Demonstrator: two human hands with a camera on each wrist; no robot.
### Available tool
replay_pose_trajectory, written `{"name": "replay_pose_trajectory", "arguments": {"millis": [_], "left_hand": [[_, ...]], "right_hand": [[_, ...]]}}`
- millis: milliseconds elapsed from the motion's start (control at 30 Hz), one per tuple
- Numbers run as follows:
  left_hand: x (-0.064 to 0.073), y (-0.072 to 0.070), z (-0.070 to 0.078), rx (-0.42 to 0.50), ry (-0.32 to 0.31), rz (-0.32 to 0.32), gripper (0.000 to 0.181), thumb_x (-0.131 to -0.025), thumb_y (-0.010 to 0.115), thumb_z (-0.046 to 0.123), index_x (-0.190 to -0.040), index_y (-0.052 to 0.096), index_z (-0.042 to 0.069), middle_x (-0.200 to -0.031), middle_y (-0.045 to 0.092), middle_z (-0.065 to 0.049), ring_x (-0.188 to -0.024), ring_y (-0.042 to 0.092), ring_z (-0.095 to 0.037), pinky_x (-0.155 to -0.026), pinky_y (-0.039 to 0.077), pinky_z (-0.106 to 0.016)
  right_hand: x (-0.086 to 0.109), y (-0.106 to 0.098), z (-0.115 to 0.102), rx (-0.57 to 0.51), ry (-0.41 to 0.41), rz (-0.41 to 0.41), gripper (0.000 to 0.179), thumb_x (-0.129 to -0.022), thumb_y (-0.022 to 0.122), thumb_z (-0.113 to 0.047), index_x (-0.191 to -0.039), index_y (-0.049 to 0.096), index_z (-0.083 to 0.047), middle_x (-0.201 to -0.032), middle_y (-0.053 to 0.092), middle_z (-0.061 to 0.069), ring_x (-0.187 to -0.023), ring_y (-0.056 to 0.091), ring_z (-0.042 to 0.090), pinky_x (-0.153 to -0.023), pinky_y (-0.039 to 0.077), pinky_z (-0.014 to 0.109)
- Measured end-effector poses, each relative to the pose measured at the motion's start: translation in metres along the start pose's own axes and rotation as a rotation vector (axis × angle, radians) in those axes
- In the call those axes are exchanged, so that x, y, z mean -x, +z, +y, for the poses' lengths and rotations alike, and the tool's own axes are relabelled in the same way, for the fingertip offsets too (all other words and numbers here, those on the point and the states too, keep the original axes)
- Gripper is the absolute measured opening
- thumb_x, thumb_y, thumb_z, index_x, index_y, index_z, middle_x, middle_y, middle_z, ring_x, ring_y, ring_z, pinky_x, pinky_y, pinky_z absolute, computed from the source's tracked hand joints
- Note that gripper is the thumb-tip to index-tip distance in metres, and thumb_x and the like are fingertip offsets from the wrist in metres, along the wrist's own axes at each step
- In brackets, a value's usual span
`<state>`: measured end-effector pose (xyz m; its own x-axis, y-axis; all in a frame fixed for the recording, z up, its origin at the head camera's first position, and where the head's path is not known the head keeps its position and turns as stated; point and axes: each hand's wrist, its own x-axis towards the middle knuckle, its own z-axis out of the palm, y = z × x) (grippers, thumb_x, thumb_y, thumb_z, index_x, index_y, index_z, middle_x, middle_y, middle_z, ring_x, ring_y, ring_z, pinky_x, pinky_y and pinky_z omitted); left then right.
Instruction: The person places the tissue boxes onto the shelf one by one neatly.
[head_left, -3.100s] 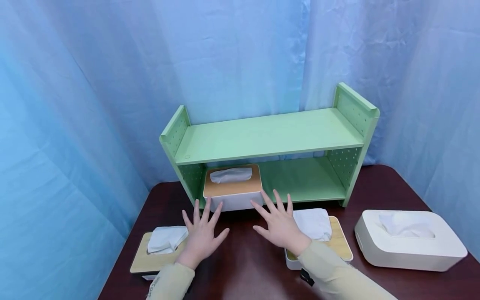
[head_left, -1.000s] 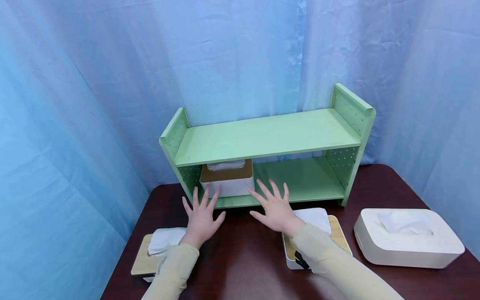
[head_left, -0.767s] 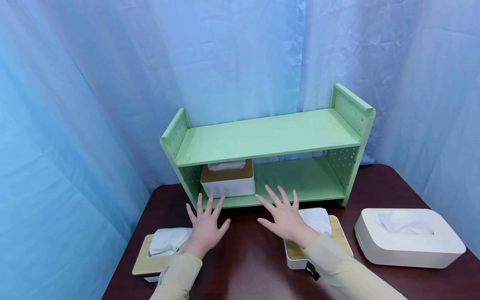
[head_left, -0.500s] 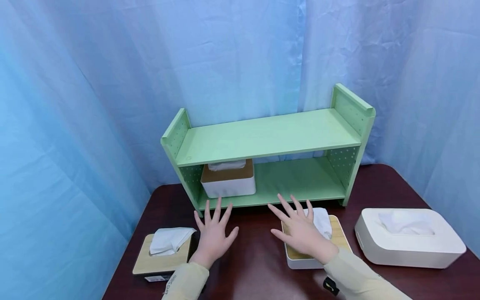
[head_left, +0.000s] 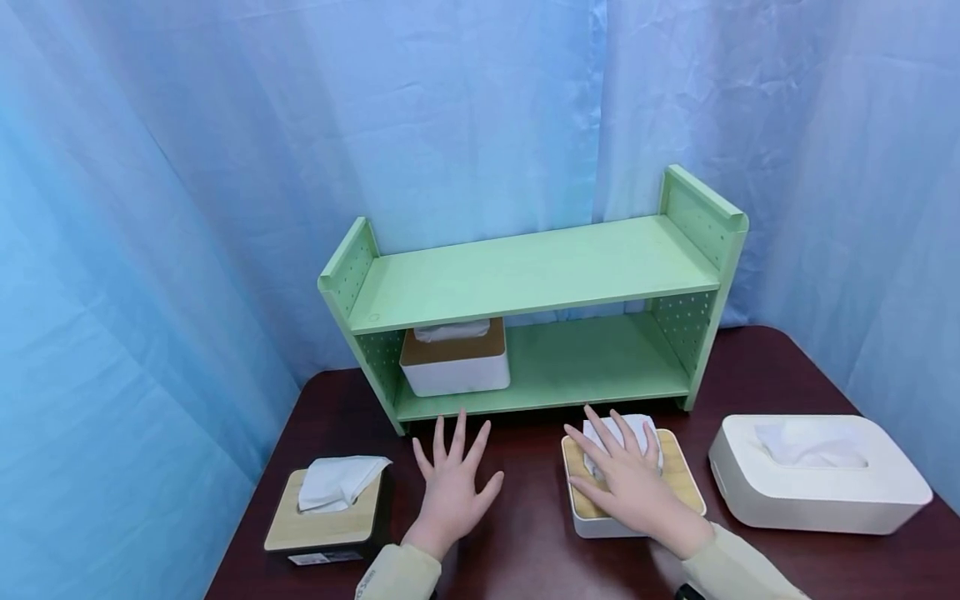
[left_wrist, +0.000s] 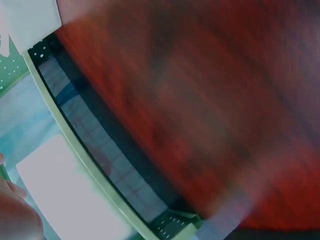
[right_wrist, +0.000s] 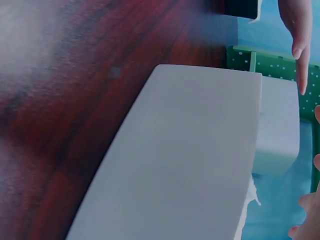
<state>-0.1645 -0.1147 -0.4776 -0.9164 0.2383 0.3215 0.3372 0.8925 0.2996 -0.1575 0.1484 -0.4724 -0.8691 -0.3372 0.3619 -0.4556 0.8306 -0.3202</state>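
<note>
A white tissue box with a brown lid (head_left: 457,371) sits on the left end of the green rack's lower shelf (head_left: 592,362). My left hand (head_left: 453,504), fingers spread, is in front of the rack, apart from that box. My right hand (head_left: 633,487), also with fingers spread, is over a white tissue box with a wooden lid (head_left: 678,475). It partly covers the white tissue (head_left: 596,437) of that box; whether it touches is unclear. In the right wrist view, a large white box side (right_wrist: 190,150) fills the middle, with fingertips (right_wrist: 310,215) at the right edge.
A black tissue box with a pale wooden lid (head_left: 322,525) stands at the left. An all-white tissue box (head_left: 817,487) stands at the right. The rack's upper shelf (head_left: 532,267) overhangs the lower one. Blue curtains (head_left: 480,108) hang behind the dark red table (head_left: 525,542).
The brown-lidded tissue box has slid back, deeper into the lower shelf. Both hands have then drawn back from it and moved rightward, the right one over the wooden-lidded box.
</note>
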Motion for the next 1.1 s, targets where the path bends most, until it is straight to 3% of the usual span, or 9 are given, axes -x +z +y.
{"name": "replay_pose_trajectory", "arguments": {"millis": [300, 567, 767, 1100], "left_hand": [[0.009, 0.017, 0.009, 0.093, -0.048, -0.050, 0.067, -0.089, 0.060, 0.041, -0.148, 0.034, 0.024, -0.159, 0.010, -0.015, -0.143, 0.003, -0.043, -0.102, -0.005, -0.071], [0.016, 0.036, 0.019, 0.147, -0.058, -0.084, 0.067, -0.088, 0.060, 0.040, -0.148, 0.034, 0.025, -0.157, 0.007, -0.022, -0.142, 0.007, -0.046, -0.103, 0.002, -0.070], [0.019, 0.043, 0.031, 0.167, -0.034, -0.107, 0.070, -0.087, 0.061, 0.041, -0.149, 0.033, 0.024, -0.155, 0.008, -0.027, -0.140, 0.012, -0.047, -0.105, 0.014, -0.068], [0.020, 0.049, 0.052, 0.391, -0.062, -0.256, 0.076, -0.088, 0.061, 0.044, -0.151, 0.025, 0.020, -0.154, -0.006, -0.030, -0.140, 0.004, -0.052, -0.103, 0.026, -0.066]], "right_hand": [[0.019, 0.000, 0.011, -0.020, 0.033, 0.062, 0.060, -0.086, 0.062, -0.046, -0.140, 0.046, -0.023, -0.152, 0.031, 0.012, -0.134, 0.023, 0.044, -0.097, 0.010, 0.071], [0.033, -0.004, 0.025, -0.058, 0.094, 0.082, 0.060, -0.086, 0.063, -0.043, -0.139, 0.044, -0.022, -0.149, 0.032, 0.021, -0.131, 0.024, 0.048, -0.097, 0.011, 0.069], [0.044, -0.007, 0.034, -0.086, 0.153, 0.082, 0.061, -0.087, 0.064, -0.041, -0.140, 0.043, -0.022, -0.148, 0.028, 0.026, -0.131, 0.023, 0.045, -0.097, 0.012, 0.067], [0.057, -0.006, 0.045, -0.168, 0.222, 0.139, 0.068, -0.081, 0.072, -0.036, -0.139, 0.044, -0.016, -0.146, 0.021, 0.034, -0.121, 0.026, 0.059, -0.090, 0.020, 0.070]]}}
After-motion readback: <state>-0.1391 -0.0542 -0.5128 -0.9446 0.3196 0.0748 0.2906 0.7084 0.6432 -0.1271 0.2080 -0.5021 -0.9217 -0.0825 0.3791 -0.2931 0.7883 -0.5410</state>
